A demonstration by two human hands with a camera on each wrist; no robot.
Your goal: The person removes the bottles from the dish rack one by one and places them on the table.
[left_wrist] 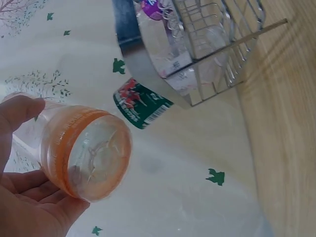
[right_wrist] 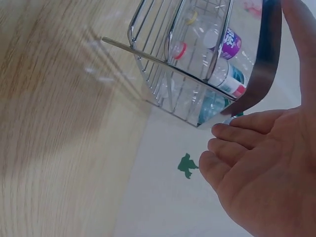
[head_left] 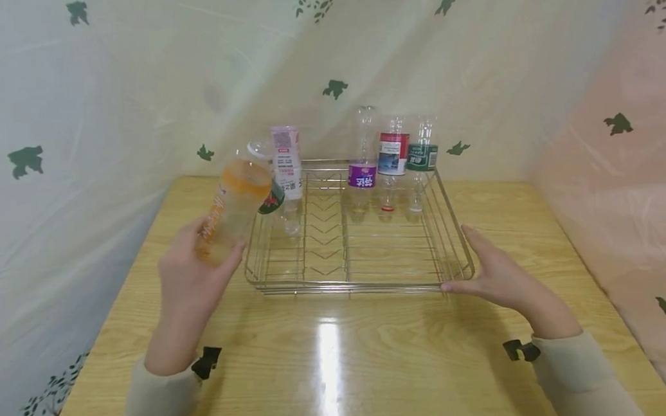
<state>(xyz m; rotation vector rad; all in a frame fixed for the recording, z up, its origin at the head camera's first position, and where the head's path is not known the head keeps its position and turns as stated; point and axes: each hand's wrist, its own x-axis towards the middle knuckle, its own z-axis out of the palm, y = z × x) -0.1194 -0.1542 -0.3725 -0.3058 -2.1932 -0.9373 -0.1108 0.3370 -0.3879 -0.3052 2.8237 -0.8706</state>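
My left hand [head_left: 192, 269] grips a clear plastic bottle [head_left: 226, 218] with orange print, tilted with its base upward. In the left wrist view the bottle's ribbed base [left_wrist: 98, 158] faces the camera. The bottle is over the left side of a metal wire rack [head_left: 350, 288] and partly hides a bottle with a green label [head_left: 273, 198]. At the rack's front right corner is my right hand [head_left: 497, 274], thumb by the front rail and fingers along the right side. Its fingers [right_wrist: 242, 133] look extended beside the rack in the right wrist view.
Along the rack's back stand upside-down bottles: one with a pink and white label [head_left: 287, 166], one purple [head_left: 362, 175], one red and blue [head_left: 393, 155], one green [head_left: 422, 156]. The wooden table [head_left: 413, 357] meets a leaf-patterned sheet [head_left: 231, 80] behind and at both sides.
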